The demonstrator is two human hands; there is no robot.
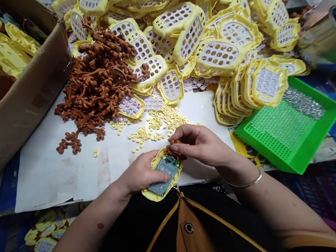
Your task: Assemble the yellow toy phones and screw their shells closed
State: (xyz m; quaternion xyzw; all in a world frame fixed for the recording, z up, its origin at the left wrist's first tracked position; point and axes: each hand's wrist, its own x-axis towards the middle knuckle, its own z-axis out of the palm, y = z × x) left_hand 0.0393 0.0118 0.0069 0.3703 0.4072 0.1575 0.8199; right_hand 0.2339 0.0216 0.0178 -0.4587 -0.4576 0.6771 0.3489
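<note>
My left hand (145,171) grips a yellow toy phone shell (156,197) from its left side, the thumb lying across the grey-green circuit board (165,173) inside it. At the shell's top end, my right hand (198,143) pinches a brown plastic piece (175,147) between thumb and fingertips. That piece meets the shell's upper rim; the fingers partly hide it, and whether it is seated I cannot tell. Just beyond my hands lie small yellow rings (155,124) in a loose scatter. Further off to the left rises a heap of brown antler-like pieces (95,78).
Yellow shells (220,53) with white grid faces pile across the back. A row of stacked shells (267,83) leans by a green basket (289,140) holding small silvery screws (304,103). On the left stands a cardboard box (29,89) of yellow parts; a metal container (330,38) stands right.
</note>
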